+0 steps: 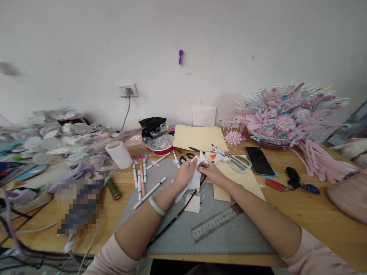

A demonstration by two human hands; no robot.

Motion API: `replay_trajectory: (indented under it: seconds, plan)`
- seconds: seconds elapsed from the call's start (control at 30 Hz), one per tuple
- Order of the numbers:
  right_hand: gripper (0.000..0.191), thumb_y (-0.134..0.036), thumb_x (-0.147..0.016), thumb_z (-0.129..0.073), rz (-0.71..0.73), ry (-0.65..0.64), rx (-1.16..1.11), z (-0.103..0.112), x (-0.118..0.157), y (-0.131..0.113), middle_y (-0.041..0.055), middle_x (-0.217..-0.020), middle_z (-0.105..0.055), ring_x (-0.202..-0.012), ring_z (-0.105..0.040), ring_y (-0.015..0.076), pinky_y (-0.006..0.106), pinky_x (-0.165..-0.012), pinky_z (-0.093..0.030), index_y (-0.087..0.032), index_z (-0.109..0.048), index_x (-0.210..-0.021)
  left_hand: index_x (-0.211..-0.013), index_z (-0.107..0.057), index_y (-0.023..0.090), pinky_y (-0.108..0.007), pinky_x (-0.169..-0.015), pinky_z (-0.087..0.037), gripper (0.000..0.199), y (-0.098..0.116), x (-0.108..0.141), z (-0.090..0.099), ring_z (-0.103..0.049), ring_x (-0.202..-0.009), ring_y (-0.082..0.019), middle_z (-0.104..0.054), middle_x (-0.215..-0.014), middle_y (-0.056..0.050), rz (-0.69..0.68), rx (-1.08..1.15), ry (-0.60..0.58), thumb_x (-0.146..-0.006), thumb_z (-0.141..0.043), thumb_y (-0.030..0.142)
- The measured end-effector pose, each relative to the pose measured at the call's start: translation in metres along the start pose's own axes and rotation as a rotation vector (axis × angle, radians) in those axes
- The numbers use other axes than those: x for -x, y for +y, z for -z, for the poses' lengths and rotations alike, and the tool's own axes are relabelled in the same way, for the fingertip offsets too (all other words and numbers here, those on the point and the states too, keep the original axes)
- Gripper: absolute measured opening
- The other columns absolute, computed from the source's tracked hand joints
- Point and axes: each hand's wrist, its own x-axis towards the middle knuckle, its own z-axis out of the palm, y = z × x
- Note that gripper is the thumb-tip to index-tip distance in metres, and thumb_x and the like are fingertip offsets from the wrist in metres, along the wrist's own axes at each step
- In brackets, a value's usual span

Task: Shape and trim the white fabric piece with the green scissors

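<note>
Both hands meet over the grey cutting mat (pixel 229 236). My left hand (pixel 185 175), with a pale bangle on its wrist, is closed on a crumpled white piece of paper (pixel 195 180). My right hand (pixel 212 172) pinches the same paper from the other side; its fingertips partly hide it. A black cord (pixel 175 217) runs from the mat's near edge up to beneath the hands. Just below them lies a torn off-white scrap (pixel 193 202). A steel ruler (pixel 216 221) rests at a slant under my right forearm.
Several markers (pixel 142 173) lie left, near a white roll (pixel 119 154). Beyond the hands are yellow card sheets (pixel 197 135) and green-handled scissors (pixel 241 164). At right sit a phone (pixel 259 160), keys (pixel 294 179) and a pink flowered headdress (pixel 283 118). Clutter (pixel 51 141) fills the far left.
</note>
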Motion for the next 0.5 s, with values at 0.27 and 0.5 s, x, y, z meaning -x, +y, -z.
replay_trajectory:
  seconds: [0.27,0.5]
  plan:
    - [0.013,-0.029,-0.065,-0.051,-0.033,-0.001,-0.104,0.0022,-0.0007,0.0045,-0.004,-0.051,-0.05,-0.045,-0.048,0.0097,0.024,-0.047,-0.039,-0.017,-0.048,-0.06,-0.063,-0.051,0.016,-0.023,-0.053,-0.036,0.038,0.0025,0.0025,-0.0008,-0.044,-0.052,-0.011,-0.051,-0.055,0.002,0.069,0.127,-0.012,-0.074,-0.043,0.052]
    - [0.018,-0.034,-0.064,-0.057,-0.045,-0.033,-0.165,0.0039,-0.0017,0.0032,-0.0019,-0.055,-0.055,-0.046,-0.051,0.0105,0.025,-0.048,-0.043,-0.016,-0.051,-0.066,-0.067,-0.055,0.014,-0.022,-0.05,-0.035,0.036,0.0015,0.0021,0.0006,-0.045,-0.052,-0.011,-0.054,-0.057,0.001,0.1,0.149,-0.008,-0.073,-0.046,0.049]
